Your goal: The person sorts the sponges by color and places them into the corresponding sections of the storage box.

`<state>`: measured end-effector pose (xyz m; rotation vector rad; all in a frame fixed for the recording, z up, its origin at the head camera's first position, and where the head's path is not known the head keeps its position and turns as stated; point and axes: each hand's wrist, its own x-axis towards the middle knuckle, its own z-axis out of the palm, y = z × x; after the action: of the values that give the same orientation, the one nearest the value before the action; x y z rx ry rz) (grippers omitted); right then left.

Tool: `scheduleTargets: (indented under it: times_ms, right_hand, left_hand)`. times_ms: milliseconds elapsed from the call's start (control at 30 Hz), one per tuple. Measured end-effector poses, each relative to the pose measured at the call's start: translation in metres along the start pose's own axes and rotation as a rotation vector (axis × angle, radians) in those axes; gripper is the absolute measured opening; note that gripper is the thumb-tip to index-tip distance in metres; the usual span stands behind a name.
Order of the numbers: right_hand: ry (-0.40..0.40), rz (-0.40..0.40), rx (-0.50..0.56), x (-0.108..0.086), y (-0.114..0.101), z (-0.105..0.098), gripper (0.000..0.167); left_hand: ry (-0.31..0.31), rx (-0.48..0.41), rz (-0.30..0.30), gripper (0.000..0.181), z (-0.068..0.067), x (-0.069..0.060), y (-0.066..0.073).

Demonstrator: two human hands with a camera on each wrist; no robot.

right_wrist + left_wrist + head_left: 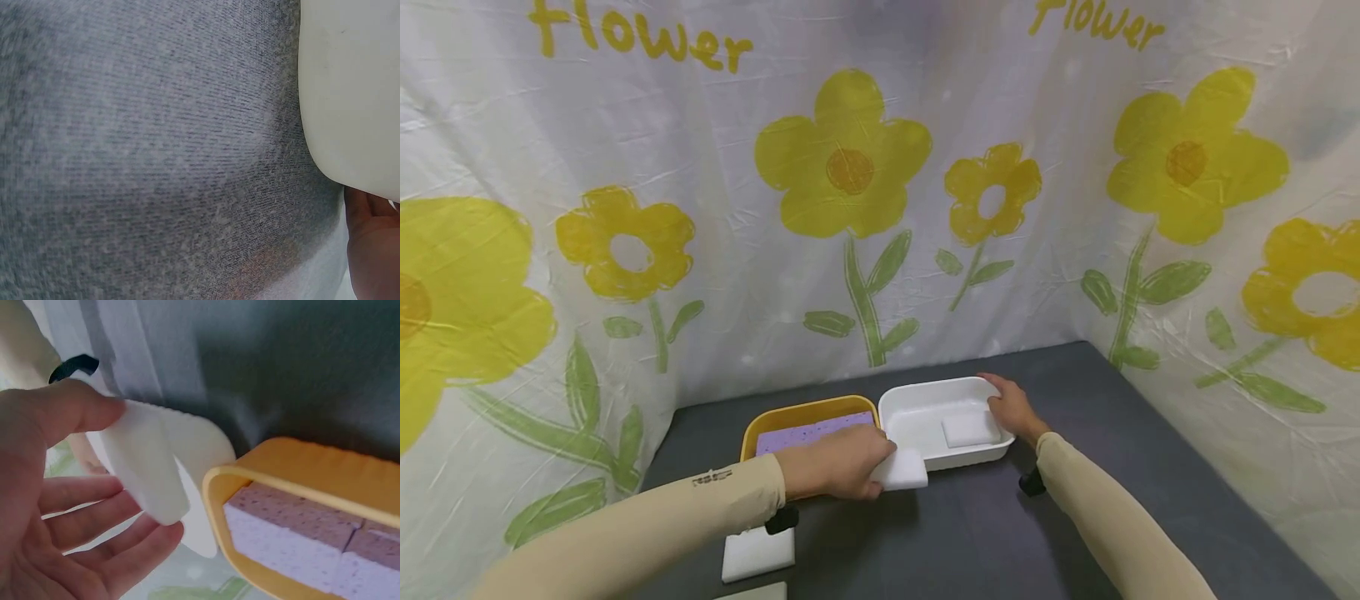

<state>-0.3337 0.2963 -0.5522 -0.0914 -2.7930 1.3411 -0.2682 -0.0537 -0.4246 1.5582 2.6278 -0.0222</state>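
My left hand (850, 462) pinches a white sponge (904, 471) between thumb and fingers, at the near left edge of a white basin (910, 408). In the left wrist view, the thumb lies on one side of the sponge (147, 462) and fingertips touch its other side. My right hand (1017, 410) grips the basin's right rim, its fingers partly hidden by the wall in the right wrist view. Another white sponge (972, 429) lies inside the basin on the right. Left of it stands a yellow-orange basin (805, 406) with purple sponges (812, 431).
Two more white blocks lie at the table's front left, one whole white block (758, 554) and one cut off by the frame. Dark grey cloth (970, 533) covers the table. A flower-printed curtain (737, 208) stands behind and at both sides.
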Motion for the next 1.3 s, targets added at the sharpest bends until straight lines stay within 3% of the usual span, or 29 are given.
scheduleTargets:
  times_ms: [367, 733, 933, 1033, 1100, 1133, 1200, 1233, 1300]
  right_hand:
    - [-0.001, 0.0, -0.002, 0.0, 0.0, 0.0, 0.062]
    - [0.007, -0.012, -0.016, -0.001, -0.003, -0.002, 0.061]
    - [0.003, -0.019, -0.008, 0.0, -0.002, -0.001, 0.062]
    - [0.002, -0.018, 0.006, 0.0, -0.001, -0.001, 0.062]
    - [0.003, -0.015, 0.011, 0.001, 0.0, -0.001, 0.062]
    - [0.005, -0.01, 0.014, 0.001, 0.0, -0.001, 0.062]
    - [0.01, -0.017, 0.005, 0.001, -0.001, -0.001, 0.061]
    - [0.011, -0.022, 0.003, 0.0, -0.001, -0.001, 0.061]
    - [0.014, -0.025, -0.001, 0.0, -0.002, -0.001, 0.061]
  left_hand:
    - [0.121, 0.065, -0.015, 0.036, 0.0, 0.05, -0.011]
    - [0.101, 0.021, -0.087, 0.03, 0.002, 0.094, -0.009]
    - [0.099, 0.0, -0.12, 0.036, 0.022, 0.115, -0.012]
    - [0.122, 0.006, -0.109, 0.036, 0.046, 0.133, -0.022]
    - [0.154, 0.034, -0.099, 0.035, 0.072, 0.15, -0.033]
    - [0.154, 0.045, -0.101, 0.034, 0.079, 0.156, -0.035]
    - [0.124, 0.055, -0.125, 0.035, 0.084, 0.163, -0.032]
    - [0.143, 0.063, -0.124, 0.035, 0.091, 0.166, -0.033]
    - [0.109, 0.066, -0.151, 0.036, 0.087, 0.168, -0.025]
